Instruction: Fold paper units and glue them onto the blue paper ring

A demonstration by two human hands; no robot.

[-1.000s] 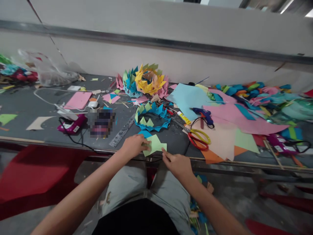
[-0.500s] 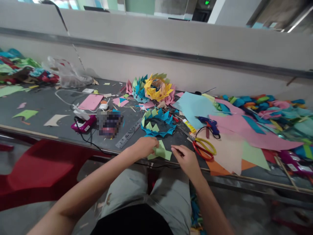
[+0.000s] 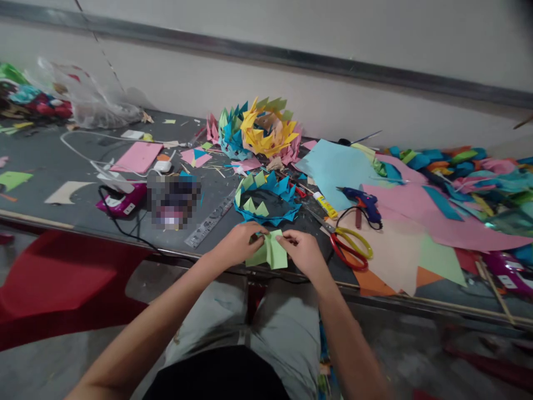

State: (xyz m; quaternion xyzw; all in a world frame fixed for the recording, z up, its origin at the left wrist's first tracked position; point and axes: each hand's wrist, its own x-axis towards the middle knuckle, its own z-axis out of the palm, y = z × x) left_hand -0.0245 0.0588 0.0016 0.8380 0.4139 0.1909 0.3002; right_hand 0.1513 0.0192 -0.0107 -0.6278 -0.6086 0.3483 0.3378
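Note:
A creased piece of light green paper [image 3: 275,254] is pinched at its upper edge between both hands, over the table's front edge. My left hand [image 3: 241,243] closes on its left side, thumb and fingers together. On the other side my right hand [image 3: 303,248] grips the paper's upper right corner. Just beyond the hands lies a ring of folded blue paper points [image 3: 287,191], with several green points along its left part. A clear ruler [image 3: 210,220] is left of the ring. Scissors [image 3: 353,250] with red and yellow handles lie to the right of my right hand.
A yellow glue stick [image 3: 326,205] and a blue glue gun [image 3: 362,203] lie on the right, by large coloured sheets [image 3: 400,216]. Finished paper rings [image 3: 270,130] stand at the back. A purple power strip [image 3: 121,199] with cords sits on the left, near a red chair [image 3: 70,272].
My right hand has moved left and taken hold of the green paper, which is now held between both hands. The view has tilted downward.

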